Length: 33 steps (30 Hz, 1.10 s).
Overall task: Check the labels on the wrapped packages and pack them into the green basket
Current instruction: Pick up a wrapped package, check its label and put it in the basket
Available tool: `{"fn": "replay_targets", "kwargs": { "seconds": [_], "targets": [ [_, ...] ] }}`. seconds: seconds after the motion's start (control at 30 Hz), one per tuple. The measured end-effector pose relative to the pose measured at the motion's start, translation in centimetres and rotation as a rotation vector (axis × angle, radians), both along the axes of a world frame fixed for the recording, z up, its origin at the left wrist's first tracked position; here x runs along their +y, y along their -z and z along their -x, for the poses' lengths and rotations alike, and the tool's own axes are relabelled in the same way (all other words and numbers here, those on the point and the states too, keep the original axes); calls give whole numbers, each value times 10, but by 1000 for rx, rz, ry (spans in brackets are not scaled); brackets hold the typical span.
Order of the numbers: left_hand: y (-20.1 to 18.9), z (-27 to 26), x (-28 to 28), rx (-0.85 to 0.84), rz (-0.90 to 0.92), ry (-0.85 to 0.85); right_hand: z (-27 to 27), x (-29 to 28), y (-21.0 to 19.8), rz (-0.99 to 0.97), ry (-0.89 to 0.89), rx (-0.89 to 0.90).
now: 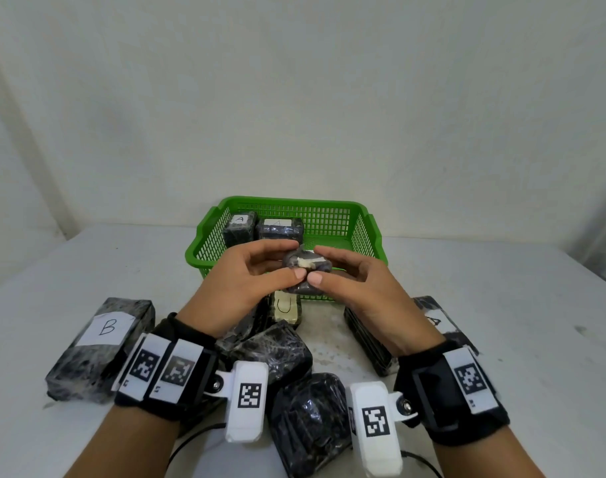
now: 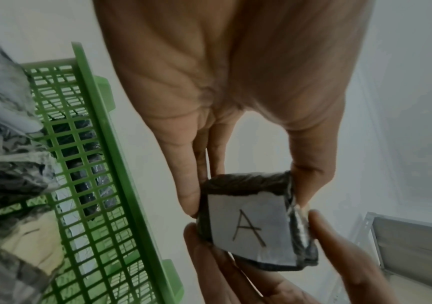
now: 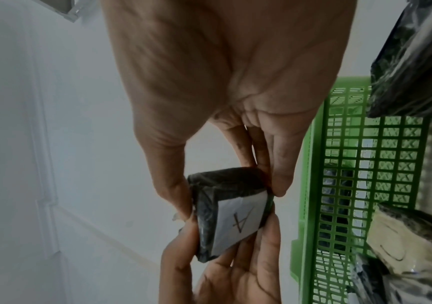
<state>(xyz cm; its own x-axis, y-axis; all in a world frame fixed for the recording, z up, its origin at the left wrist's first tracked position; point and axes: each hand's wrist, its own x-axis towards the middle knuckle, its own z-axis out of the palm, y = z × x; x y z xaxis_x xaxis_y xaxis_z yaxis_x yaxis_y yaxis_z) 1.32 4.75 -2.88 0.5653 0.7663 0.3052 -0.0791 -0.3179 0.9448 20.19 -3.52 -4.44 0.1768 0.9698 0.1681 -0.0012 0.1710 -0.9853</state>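
Both hands hold one small black-wrapped package (image 1: 306, 265) in the air, just in front of the green basket (image 1: 370, 243). My left hand (image 1: 260, 270) pinches its left side and my right hand (image 1: 343, 274) pinches its right side. Its white label faces down and reads "A" (image 2: 248, 228) in the left wrist view; the right wrist view shows the same package (image 3: 230, 211). Two wrapped packages (image 1: 239, 227) (image 1: 279, 229) labelled "A" lie in the basket's back left part.
On the white table lie several more black-wrapped packages: one labelled "B" (image 1: 100, 346) at the left, one labelled "U" (image 1: 288, 307) under my hands, two unlabelled-side ones (image 1: 281, 353) (image 1: 308, 426) near my wrists, and one (image 1: 398, 336) at the right. A pale wall stands behind.
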Motion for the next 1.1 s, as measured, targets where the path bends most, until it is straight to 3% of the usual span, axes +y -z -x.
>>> {"fn": "replay_targets", "kwargs": {
  "seconds": [0.1,0.3,0.4,0.53,0.8,1.1],
  "targets": [
    [-1,0,-2,-4,49,60,-3,-1,-2,-45,36,-5],
    [2,0,2,-20,11,12,-3,3,0,-10,29,46],
    [0,1,0,-10,24,75,-2,3,-1,63,-9,130],
    [-4,1,-5,21,22,150,-1,-1,-3,49,61,92],
    [0,-2,-3,14,-64,-37,0,-4,-5,-82,124,-53],
    [-1,-1,-3,-44,-141,8,-1,-3,-7,115,-14,79]
  ]
}}
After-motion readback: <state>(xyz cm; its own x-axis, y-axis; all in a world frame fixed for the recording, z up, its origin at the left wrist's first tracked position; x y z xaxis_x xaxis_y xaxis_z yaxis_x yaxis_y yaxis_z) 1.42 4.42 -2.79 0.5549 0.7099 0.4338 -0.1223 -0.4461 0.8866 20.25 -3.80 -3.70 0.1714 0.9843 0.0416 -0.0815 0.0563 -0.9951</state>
